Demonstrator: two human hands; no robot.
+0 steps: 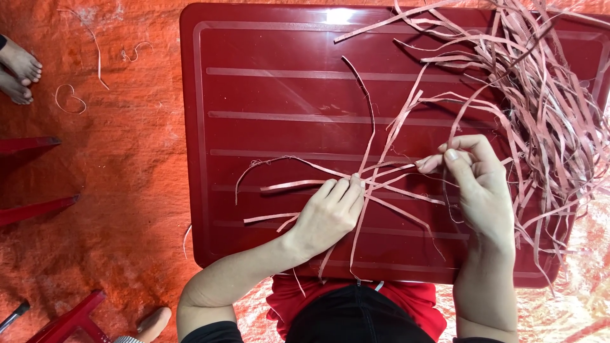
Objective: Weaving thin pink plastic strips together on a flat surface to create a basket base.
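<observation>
Down on the red table (pixel 267 95), the left hand (pixel 327 216) is closed over a small bunch of pink strips (pixel 381 181) that fan out toward the right hand (pixel 476 184), whose fingertips pinch the ends of a few. A big tangled heap of strips (pixel 546 108) crowds the table's right side, spilling past the edge. Loose scraps (pixel 70 98) lie on the orange tarp (pixel 114 209), near another person's bare feet (pixel 18 73).
</observation>
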